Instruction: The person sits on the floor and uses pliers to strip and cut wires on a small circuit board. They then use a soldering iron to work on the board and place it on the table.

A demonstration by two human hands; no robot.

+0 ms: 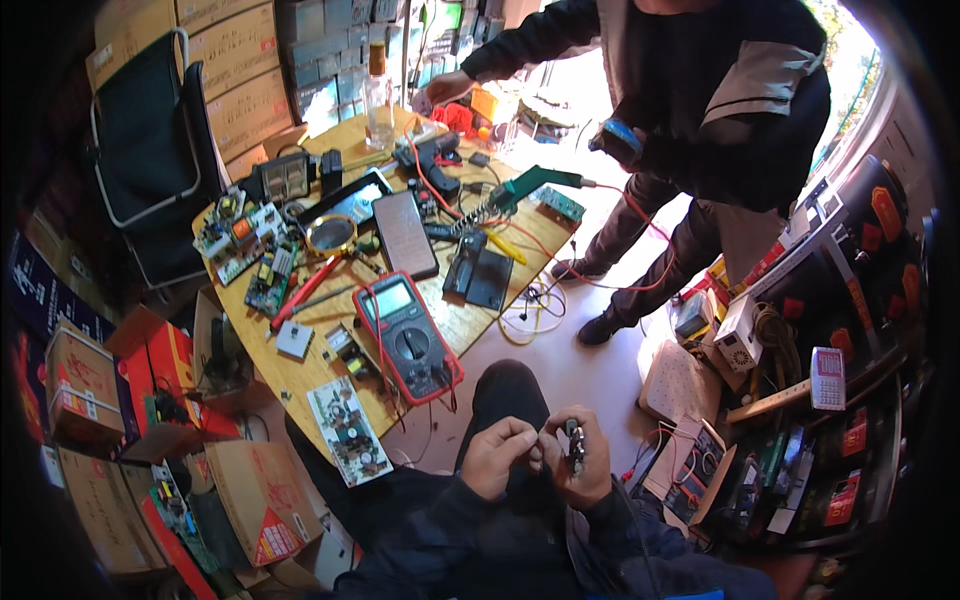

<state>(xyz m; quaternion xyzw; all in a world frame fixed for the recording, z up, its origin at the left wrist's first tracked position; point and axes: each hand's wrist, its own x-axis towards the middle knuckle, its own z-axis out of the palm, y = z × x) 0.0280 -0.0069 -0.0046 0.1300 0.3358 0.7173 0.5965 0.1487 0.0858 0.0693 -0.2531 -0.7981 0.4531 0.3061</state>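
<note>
A: Down at the near side, both bare hands meet over the lap! The left hand [498, 458] has thumb and fingertips pressed together, right up close to the other hand.

B: Anything between those tips?

A: Too small to tell from here. But look at the right hand [588, 475], fingers curled firmly round a small metal piece [575, 447], dark and silver, perhaps a hand tool, lying along the palm just right of the left fingertips.

B: So that one's off the table?

A: It is, up in the hand, with the wooden table [300, 375] spreading away to the left. Nearest there is the red multimeter [408, 340], dial facing up, and left of it a white circuit board [348, 432] right at the near edge.

B: And farther back?

A: A round magnifying glass [331, 236] on the left, then a green-handled soldering iron [540, 182] over on the far right, its red cord looping off the table.

B: We've got company, too!

A: On the far side, a co-worker stands: one hand [450, 88] stretches out right of the clear bottle [379, 120], the other grips a dark-and-blue object [620, 140].
</note>
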